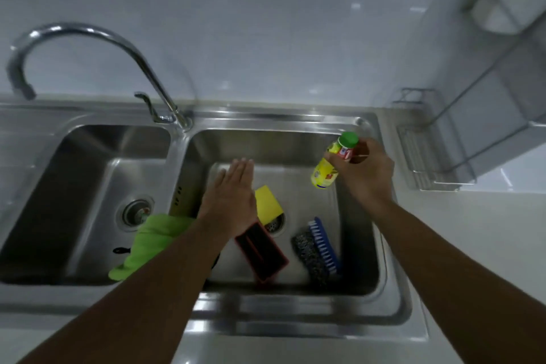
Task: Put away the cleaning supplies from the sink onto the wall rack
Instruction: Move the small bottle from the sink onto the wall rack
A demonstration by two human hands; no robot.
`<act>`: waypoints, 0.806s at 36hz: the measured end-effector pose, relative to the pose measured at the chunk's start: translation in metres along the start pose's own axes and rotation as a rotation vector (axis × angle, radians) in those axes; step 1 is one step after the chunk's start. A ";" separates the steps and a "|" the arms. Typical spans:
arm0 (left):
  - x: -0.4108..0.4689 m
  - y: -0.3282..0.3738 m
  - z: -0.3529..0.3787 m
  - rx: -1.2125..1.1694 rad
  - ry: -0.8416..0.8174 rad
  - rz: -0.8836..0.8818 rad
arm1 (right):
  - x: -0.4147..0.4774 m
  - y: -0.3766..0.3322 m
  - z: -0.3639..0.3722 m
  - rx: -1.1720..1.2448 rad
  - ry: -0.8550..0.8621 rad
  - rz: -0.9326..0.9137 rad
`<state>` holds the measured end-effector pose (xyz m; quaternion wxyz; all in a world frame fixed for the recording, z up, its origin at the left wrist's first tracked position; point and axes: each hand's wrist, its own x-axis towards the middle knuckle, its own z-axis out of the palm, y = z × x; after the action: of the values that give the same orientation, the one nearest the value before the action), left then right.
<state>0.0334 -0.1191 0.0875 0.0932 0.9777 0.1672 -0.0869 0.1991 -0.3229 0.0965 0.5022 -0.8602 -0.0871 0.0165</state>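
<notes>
Dish-soap bottle hung above the right basin of the double sink, gripped near its neck by the right hand. It was a small yellow bottle with a round green cap, a red band below the cap and a printed label too blurred to read, and it tilted so that the cap pointed up toward the back right corner while its base leaned down and to the left. The right hand's fingers wrapped around the upper part, hiding some of the red band.

The left hand was flat and unclenched, fingers straight and together, holding nothing, hovering palm down over the same basin. Just beside it, partly under its edge, lay a yellow sponge next to the drain strainer. Near the wrist sat a red-rimmed black rectangular holder, tipped at an angle on the basin floor. To its right a dark steel-wool scourer lay against a blue scrubbing brush with pale bristles. A bright green cloth draped over the divider between the two basins, under the left forearm.

Behind the divider rose the curved chrome faucet. At the right, on the white tiled wall, hung the wire wall rack, well apart from the bottle.
</notes>
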 end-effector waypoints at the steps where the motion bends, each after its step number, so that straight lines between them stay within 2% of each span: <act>1: 0.004 0.013 -0.011 -0.015 0.025 0.016 | 0.003 -0.011 -0.011 0.016 0.023 -0.028; 7: 0.026 0.090 -0.078 -0.074 0.161 0.115 | 0.029 -0.081 -0.087 0.055 0.092 -0.184; 16: 0.054 0.203 -0.154 -0.177 0.269 0.268 | 0.069 -0.178 -0.215 0.191 0.472 -0.442; 22: 0.060 0.266 -0.183 -0.330 0.203 0.311 | 0.099 -0.184 -0.267 0.100 0.506 -0.413; 29: 0.072 0.310 -0.190 -0.423 0.113 0.337 | 0.133 -0.151 -0.270 -0.068 0.451 -0.291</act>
<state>0.2332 -0.3444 0.3040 0.2991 0.9537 0.0214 0.0216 0.3411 -0.4605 0.3684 0.4769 -0.8370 -0.0962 -0.2506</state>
